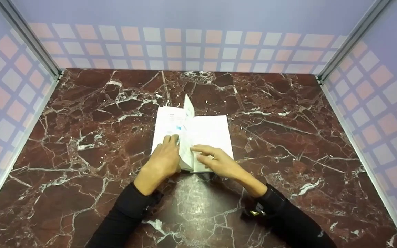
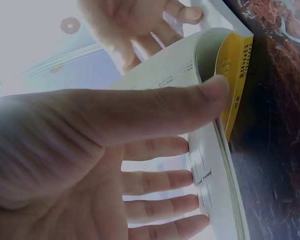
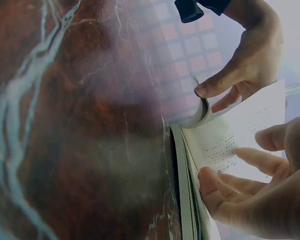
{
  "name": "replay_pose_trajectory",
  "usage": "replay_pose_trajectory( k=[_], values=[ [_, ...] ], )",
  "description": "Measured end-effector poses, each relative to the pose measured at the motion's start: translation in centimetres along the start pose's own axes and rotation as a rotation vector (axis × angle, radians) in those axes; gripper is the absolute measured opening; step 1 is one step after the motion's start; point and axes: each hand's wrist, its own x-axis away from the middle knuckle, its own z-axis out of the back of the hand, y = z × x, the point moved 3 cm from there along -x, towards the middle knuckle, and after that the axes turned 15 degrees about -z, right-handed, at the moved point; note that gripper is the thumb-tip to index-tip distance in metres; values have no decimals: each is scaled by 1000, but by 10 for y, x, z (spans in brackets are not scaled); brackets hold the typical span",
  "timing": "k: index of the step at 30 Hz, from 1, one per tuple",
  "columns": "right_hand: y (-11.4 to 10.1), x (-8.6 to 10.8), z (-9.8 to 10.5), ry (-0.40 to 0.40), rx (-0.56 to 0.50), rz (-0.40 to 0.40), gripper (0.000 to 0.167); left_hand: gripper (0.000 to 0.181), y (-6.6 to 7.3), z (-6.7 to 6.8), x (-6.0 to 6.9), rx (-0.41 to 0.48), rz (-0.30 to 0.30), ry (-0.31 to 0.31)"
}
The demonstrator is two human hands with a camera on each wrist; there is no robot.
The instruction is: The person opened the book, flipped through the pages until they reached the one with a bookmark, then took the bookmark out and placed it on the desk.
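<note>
An open book lies on the table, with one page standing up near its middle. My left hand holds the left-hand part of the book at its near edge. In the left wrist view the thumb lies over the bent pages and the other fingers lie against the printed side. A yellow printed strip shows beside the thumb. My right hand rests on the right-hand side near the spine. Its fingertips touch the printed page in the right wrist view, with the fingers loosely bent.
The book lies on a dark red marbled table with white veins. Upright panels with pink and white squares enclose the back and both sides. Metal corner posts stand at the back corners. A black sleeve covers each forearm.
</note>
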Motion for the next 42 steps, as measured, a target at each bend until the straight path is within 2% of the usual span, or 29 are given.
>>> replay_pose_trajectory(
  k=[3,7,15,19,27,31,34,36,38,42],
  values=[
    [-1,1,-2,-11,28,48,40,68,-1,4,1,11,-26,11],
    [-2,3,-5,-5,62,70,40,64,-3,11,4,5,-69,25],
    [-3,6,-9,14,196,122,41,42,-9,23,10,1,-25,12],
    [-4,7,-11,25,250,133,43,31,-10,28,13,-20,-33,57],
    [-3,7,-13,45,318,161,47,33,-8,36,18,-51,-35,144],
    [-3,8,-15,62,346,167,49,35,-3,40,18,-111,17,207],
    [-3,8,-18,75,378,170,50,50,3,40,15,-133,48,240],
    [-4,8,-19,76,396,166,50,60,8,38,11,-137,25,234],
    [-4,8,-19,71,406,155,53,67,12,33,7,-121,-19,189],
    [-4,7,-19,56,406,144,57,59,16,20,1,-128,-146,85]
  ],
)
